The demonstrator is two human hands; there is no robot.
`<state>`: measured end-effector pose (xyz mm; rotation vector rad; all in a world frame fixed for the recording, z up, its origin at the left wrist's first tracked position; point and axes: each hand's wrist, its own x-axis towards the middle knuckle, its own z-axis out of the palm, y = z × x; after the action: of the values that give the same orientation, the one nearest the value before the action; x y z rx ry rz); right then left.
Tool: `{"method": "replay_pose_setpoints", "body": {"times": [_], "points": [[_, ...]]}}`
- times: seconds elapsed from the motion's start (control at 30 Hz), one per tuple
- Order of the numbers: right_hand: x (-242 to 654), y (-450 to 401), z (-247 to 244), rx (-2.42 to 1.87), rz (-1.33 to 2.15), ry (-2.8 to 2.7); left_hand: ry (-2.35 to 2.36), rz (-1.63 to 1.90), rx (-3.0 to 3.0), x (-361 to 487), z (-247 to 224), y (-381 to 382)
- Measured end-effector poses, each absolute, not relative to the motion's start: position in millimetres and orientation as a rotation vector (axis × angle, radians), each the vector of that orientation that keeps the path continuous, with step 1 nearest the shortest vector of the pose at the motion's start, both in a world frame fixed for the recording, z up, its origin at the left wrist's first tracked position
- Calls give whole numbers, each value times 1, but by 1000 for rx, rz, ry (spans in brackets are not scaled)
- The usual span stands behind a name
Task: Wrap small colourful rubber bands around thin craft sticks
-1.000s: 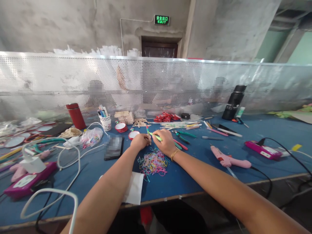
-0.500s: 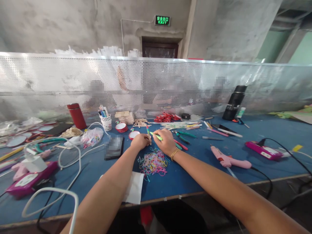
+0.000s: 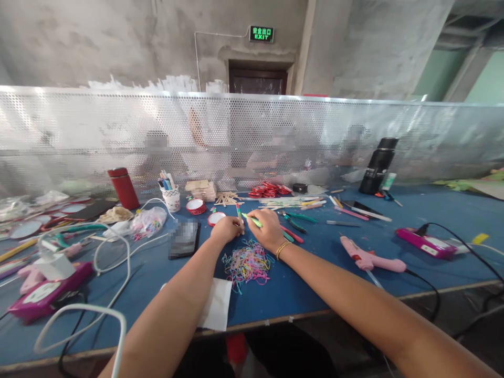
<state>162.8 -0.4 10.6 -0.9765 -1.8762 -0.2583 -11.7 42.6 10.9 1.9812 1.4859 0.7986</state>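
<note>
My left hand [image 3: 227, 229] is closed on a thin wooden stick [image 3: 238, 211] whose upper part is coloured red and green. Closed around a light green marker [image 3: 254, 220], my right hand [image 3: 270, 227] holds its tip close to the stick; whether they touch I cannot tell. Just below both hands lies a tangled heap of colourful elastic bands [image 3: 249, 264]. A red-rimmed round piece [image 3: 216, 218] with a pale face rests beyond my left hand. Teal-handled pliers [image 3: 298, 219] lie to the right of my right hand.
A phone [image 3: 184, 240] and a white cable [image 3: 129, 252] lie at the left. A pink glue gun [image 3: 370, 257] rests at the right, near a magenta power strip [image 3: 425, 243]. Behind stand a red flask [image 3: 124, 189], a pen cup [image 3: 170, 198], a black bottle [image 3: 378, 167] and a perforated metal screen [image 3: 252, 131].
Almost nothing differs. Both hands keep the same hold on the stick and the marker, and the whole view has shifted very slightly.
</note>
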Motion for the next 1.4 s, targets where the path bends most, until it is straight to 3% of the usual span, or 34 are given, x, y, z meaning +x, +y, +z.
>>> {"method": "replay_pose_setpoints", "body": {"times": [1.4], "points": [[163, -2, 12, -993, -244, -1905, 1495, 782, 1991, -10, 16, 36]]}}
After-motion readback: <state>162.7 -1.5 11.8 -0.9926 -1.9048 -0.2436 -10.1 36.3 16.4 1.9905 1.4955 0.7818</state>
